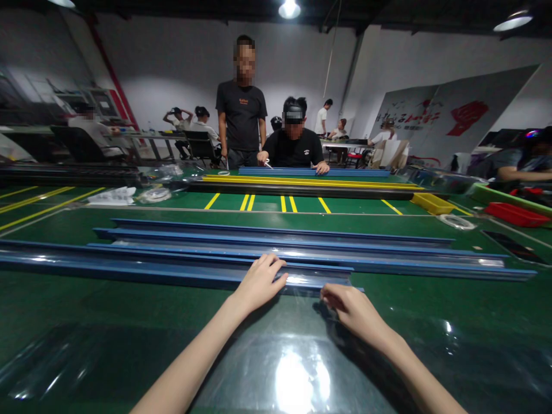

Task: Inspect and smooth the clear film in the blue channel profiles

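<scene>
Left hand (261, 283) down, fingers loosely spread on the near blue rail (164, 270), which runs toward nine o'clock across the table (64, 227); right hand (349, 307) curls narrow by its three-o'clock end, grip impossible to tell!

- One left hand (259, 283), one right hand (356, 309)
- At least three nearby blue channels (129, 263)
- One yellow tray (431, 203)
- One red tray (517, 215)
- Three ceiling lamps (290, 9)

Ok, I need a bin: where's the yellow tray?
The yellow tray is at the head view's right, behind the white coil, left of the red tray.
</scene>
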{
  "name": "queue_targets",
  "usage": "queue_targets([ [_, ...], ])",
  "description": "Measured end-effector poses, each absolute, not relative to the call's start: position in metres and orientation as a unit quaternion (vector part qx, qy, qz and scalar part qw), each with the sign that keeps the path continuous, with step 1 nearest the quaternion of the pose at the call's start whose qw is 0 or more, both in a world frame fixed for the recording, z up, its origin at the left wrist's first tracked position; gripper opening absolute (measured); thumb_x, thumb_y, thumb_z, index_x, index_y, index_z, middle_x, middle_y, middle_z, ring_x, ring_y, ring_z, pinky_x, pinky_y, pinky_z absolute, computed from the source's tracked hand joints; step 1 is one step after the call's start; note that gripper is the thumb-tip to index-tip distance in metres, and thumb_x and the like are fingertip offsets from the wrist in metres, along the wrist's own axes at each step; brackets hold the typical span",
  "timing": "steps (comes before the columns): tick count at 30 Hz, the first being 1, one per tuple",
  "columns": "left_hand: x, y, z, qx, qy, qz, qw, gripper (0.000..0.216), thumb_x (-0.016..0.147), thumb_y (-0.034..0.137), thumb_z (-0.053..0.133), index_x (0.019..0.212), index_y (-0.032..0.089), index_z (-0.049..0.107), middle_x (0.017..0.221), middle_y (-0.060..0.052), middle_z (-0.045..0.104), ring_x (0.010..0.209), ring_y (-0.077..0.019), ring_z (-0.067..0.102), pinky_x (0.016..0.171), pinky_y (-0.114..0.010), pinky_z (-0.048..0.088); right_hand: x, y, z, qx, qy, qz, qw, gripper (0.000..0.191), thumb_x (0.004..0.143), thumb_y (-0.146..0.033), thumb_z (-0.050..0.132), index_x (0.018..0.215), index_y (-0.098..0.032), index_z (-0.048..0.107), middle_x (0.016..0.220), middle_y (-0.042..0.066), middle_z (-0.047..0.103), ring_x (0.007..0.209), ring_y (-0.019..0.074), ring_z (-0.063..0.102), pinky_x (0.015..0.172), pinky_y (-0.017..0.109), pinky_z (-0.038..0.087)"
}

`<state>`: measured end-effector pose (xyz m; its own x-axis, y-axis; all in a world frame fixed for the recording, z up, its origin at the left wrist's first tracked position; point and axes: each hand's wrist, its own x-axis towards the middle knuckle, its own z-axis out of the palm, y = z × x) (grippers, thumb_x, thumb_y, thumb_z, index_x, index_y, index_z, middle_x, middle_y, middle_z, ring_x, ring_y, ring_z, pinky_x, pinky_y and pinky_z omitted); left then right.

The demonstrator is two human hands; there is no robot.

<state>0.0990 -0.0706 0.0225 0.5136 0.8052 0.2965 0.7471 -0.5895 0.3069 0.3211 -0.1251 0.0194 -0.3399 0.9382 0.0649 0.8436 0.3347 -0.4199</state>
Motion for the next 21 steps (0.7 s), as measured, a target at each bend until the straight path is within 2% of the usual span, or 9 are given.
queue_targets([
  [5,0.098,-0.074,0.038,0.873,0.437,0.168,0.139,0.038,0.087,0.041,0.029,0.083,0.019,0.060,0.085,-0.002,0.061,0.083,-0.0156,0.054,0.075,-0.026,0.038,0.326,-0.109,0.030,-0.575,-0.795,0.063,0.181,0.025,0.069,-0.010,0.036,0.080,-0.021,0.056,0.076,0.002,0.061,0.073,0.0141,0.052,0.063,0.023,0.030],
  [10,0.083,-0.068,0.047,0.839,0.482,0.160,0.196,0.041,0.080,0.053,0.036,0.068,0.019,0.058,0.070,0.000,0.061,0.068,-0.0149,0.055,0.060,-0.023,0.035,0.339,-0.085,0.031,-0.591,-0.786,0.005,0.178,0.026,0.067,-0.006,0.037,0.078,-0.019,0.056,0.078,0.002,0.061,0.077,0.0144,0.051,0.066,0.024,0.027],
  [15,0.063,-0.060,0.058,0.816,0.475,0.161,0.288,0.040,0.075,0.055,0.042,0.070,0.018,0.056,0.057,0.003,0.055,0.056,-0.0124,0.050,0.051,-0.020,0.031,0.349,-0.063,0.018,-0.626,-0.767,-0.012,0.138,0.024,0.070,-0.007,0.037,0.075,-0.020,0.056,0.078,0.002,0.062,0.077,0.0140,0.051,0.064,0.023,0.026],
  [21,0.027,-0.055,0.081,0.800,0.517,0.158,0.261,0.039,0.071,0.054,0.044,0.066,0.017,0.055,0.057,0.004,0.049,0.055,-0.0111,0.043,0.050,-0.020,0.028,0.350,-0.054,0.005,-0.641,-0.753,-0.041,0.142,0.021,0.072,-0.008,0.038,0.075,-0.020,0.056,0.077,0.002,0.061,0.077,0.0145,0.049,0.064,0.024,0.025],
])
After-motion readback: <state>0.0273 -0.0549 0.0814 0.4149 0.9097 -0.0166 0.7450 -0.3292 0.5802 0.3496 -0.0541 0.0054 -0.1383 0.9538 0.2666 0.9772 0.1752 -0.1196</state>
